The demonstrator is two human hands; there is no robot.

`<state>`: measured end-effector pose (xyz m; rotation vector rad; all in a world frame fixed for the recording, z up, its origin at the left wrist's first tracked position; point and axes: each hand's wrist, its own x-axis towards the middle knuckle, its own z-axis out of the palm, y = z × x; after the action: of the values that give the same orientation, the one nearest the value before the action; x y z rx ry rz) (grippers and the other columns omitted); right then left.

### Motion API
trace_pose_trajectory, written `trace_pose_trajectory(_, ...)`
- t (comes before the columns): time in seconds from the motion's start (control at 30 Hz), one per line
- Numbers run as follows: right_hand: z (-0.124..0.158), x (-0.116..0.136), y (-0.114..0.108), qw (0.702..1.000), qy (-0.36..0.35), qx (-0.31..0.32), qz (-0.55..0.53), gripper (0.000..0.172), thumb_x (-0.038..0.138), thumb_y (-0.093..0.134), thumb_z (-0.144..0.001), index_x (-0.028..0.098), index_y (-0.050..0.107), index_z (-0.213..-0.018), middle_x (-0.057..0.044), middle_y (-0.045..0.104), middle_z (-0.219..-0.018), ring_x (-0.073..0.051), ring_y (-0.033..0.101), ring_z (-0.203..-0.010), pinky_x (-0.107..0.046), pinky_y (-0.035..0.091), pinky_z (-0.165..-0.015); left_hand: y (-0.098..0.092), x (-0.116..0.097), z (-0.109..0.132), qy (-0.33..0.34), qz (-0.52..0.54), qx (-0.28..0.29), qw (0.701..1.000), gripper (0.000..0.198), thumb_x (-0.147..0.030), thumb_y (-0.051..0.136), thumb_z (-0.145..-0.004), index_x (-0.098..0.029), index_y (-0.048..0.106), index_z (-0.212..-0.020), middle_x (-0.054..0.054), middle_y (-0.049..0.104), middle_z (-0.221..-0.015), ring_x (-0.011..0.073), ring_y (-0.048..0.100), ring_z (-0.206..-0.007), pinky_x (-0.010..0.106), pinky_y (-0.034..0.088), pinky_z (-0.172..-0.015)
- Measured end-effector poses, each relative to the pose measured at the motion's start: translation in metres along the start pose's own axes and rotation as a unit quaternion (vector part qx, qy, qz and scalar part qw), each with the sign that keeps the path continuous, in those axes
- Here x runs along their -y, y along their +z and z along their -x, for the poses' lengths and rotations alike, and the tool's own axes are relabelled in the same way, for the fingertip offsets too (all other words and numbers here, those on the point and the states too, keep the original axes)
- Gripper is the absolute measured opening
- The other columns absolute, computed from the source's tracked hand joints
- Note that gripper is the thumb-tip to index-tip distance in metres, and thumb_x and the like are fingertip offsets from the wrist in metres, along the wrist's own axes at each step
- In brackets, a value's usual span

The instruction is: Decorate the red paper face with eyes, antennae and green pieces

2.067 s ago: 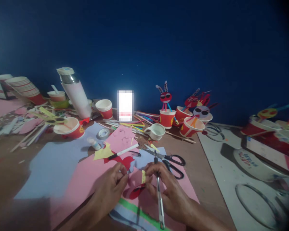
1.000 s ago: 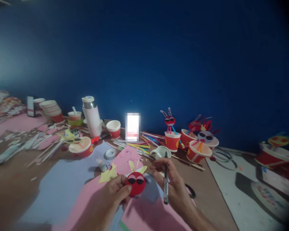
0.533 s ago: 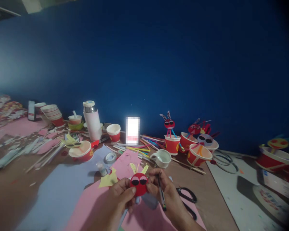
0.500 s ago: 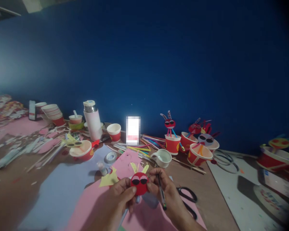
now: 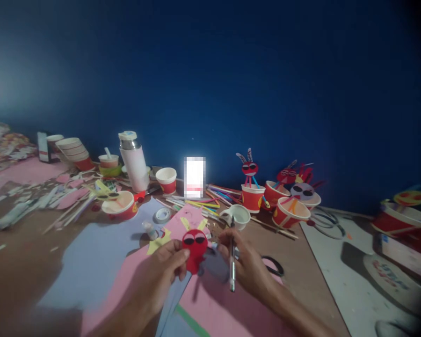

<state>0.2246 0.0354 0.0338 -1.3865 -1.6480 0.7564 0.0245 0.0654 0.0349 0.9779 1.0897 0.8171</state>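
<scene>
My left hand (image 5: 157, 274) pinches a red paper figure (image 5: 195, 248) at its side. The figure has a round head with black-and-white paper eyes, and yellow paper points (image 5: 192, 223) stick up behind it. My right hand (image 5: 244, 264) stands just right of the figure, apart from it. That hand grips a silver-and-black pen (image 5: 232, 264), its tip pointing downward. A grey-blue paper piece (image 5: 215, 264) lies under the space between my hands.
Pink paper (image 5: 217, 309) and pale blue paper (image 5: 91, 276) cover the wooden table (image 5: 21, 248). Black-handled scissors (image 5: 274, 266) lie partly hidden behind my right hand. Behind stand red paper cups (image 5: 252, 197), a white mug (image 5: 237, 216), a flask (image 5: 133, 164), and coloured sticks (image 5: 192, 203).
The red figure has turned and risen slightly, now hanging lower below its head. My right hand has moved off it to the right, and the pen now stands more upright.
</scene>
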Motion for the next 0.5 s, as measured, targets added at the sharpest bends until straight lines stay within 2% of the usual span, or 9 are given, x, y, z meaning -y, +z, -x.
trace_pose_trajectory(0.1, 0.004, -0.007, -0.018, 0.989, -0.052, 0.084, 0.106, 0.028, 0.002, 0.05, -0.075, 0.023, 0.06, -0.091, -0.003, 0.062, -0.078, -0.02, 0.056, -0.074, -0.031, 0.038, -0.069, -0.005, 0.0, -0.005, -0.016, 0.053, -0.005, 0.998, 0.019, -0.029, 0.063, -0.076, -0.019, 0.049, -0.068, -0.008, 0.049, -0.053, 0.0069, 0.041, -0.048, 0.018, 0.033, -0.052)
trace_pose_trajectory(0.17, 0.01, -0.011, -0.025, 0.971, -0.086, 0.127, 0.181, 0.035, -0.005, 0.048, -0.069, 0.022, 0.062, -0.086, -0.004, 0.061, -0.074, -0.021, 0.055, -0.069, -0.032, 0.036, -0.066, -0.006, 0.001, -0.007, -0.03, 0.064, -0.011, 0.997, 0.018, -0.029, 0.064, -0.075, -0.018, 0.05, -0.069, -0.008, 0.05, -0.054, 0.0068, 0.042, -0.048, 0.018, 0.034, -0.052)
trace_pose_trajectory(0.27, 0.019, -0.015, -0.026, 0.899, -0.155, 0.181, 0.367, 0.034, -0.007, 0.048, -0.071, 0.021, 0.059, -0.088, -0.006, 0.062, -0.078, -0.024, 0.055, -0.068, -0.034, 0.036, -0.063, -0.005, 0.002, -0.007, -0.033, 0.067, -0.009, 0.997, 0.018, -0.03, 0.064, -0.074, -0.018, 0.052, -0.07, -0.007, 0.051, -0.054, 0.0069, 0.043, -0.047, 0.019, 0.033, -0.05)
trace_pose_trajectory(0.33, 0.022, -0.017, -0.025, 0.852, -0.182, 0.199, 0.449, 0.031, -0.005, 0.05, -0.074, 0.022, 0.057, -0.089, -0.006, 0.062, -0.079, -0.025, 0.055, -0.067, -0.035, 0.036, -0.061, -0.004, 0.002, -0.006, -0.031, 0.064, -0.005, 0.997, 0.015, -0.029, 0.063, -0.075, -0.018, 0.053, -0.073, -0.006, 0.053, -0.056, 0.0074, 0.044, -0.049, 0.019, 0.034, -0.05)
trace_pose_trajectory(0.4, 0.022, -0.016, -0.024, 0.846, -0.18, 0.205, 0.459, 0.031, -0.004, 0.051, -0.074, 0.022, 0.056, -0.089, -0.006, 0.062, -0.08, -0.026, 0.056, -0.067, -0.036, 0.037, -0.06, -0.003, 0.003, -0.005, -0.03, 0.063, -0.002, 0.998, 0.012, -0.027, 0.061, -0.077, -0.018, 0.054, -0.076, -0.006, 0.055, -0.06, 0.0076, 0.046, -0.051, 0.019, 0.035, -0.052)
trace_pose_trajectory(0.5, 0.018, -0.012, -0.026, 0.858, -0.16, 0.213, 0.44, 0.034, -0.003, 0.051, -0.076, 0.023, 0.057, -0.095, -0.005, 0.063, -0.081, -0.026, 0.057, -0.069, -0.038, 0.038, -0.064, -0.002, 0.003, -0.006, -0.023, 0.064, 0.004, 0.998, 0.011, -0.025, 0.06, -0.077, -0.018, 0.053, -0.075, -0.005, 0.055, -0.059, 0.0076, 0.045, -0.051, 0.019, 0.035, -0.052)
